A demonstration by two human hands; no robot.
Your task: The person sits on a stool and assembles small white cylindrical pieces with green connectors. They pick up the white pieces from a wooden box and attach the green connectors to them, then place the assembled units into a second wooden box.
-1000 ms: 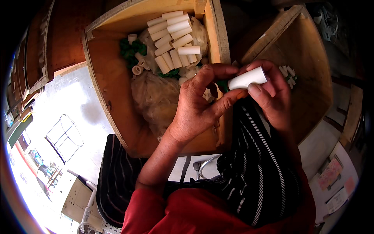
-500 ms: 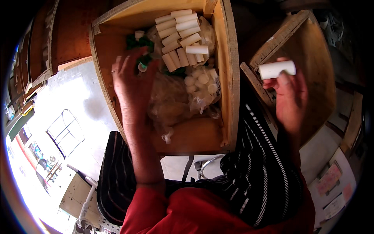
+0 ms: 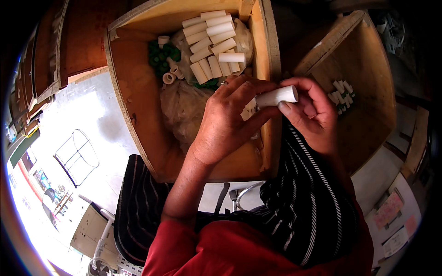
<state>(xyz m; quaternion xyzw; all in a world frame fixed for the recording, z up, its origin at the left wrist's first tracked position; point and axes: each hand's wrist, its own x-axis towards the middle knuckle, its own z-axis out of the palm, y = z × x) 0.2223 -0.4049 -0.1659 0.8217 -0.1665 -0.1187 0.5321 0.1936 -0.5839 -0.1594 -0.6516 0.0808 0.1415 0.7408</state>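
Observation:
A short white plastic tube [image 3: 282,95] is held nearly level over the right wall of the wooden box. My right hand [image 3: 314,112] grips it near its open right end, thumb below and fingers behind. My left hand [image 3: 225,112] closes around the tube's left end; its fingers hide that end and anything small between them. In the box, several white tubes [image 3: 221,27] lie stacked on plastic bags. Left of them is a heap of green plastic pieces [image 3: 159,60] with white ring-shaped fittings [image 3: 169,78] on and beside it.
The wooden box [image 3: 209,161] stands before my lap, a crumpled clear bag [image 3: 182,110] inside it. To the right, a second wooden box [image 3: 368,124] holds several white tubes with green ends [image 3: 341,95]. A wire frame [image 3: 76,156] lies on the floor at left.
My left hand has moved from the green pieces rightward to the tube. My right hand has brought the tube left from over the second box, uncovering the pieces there.

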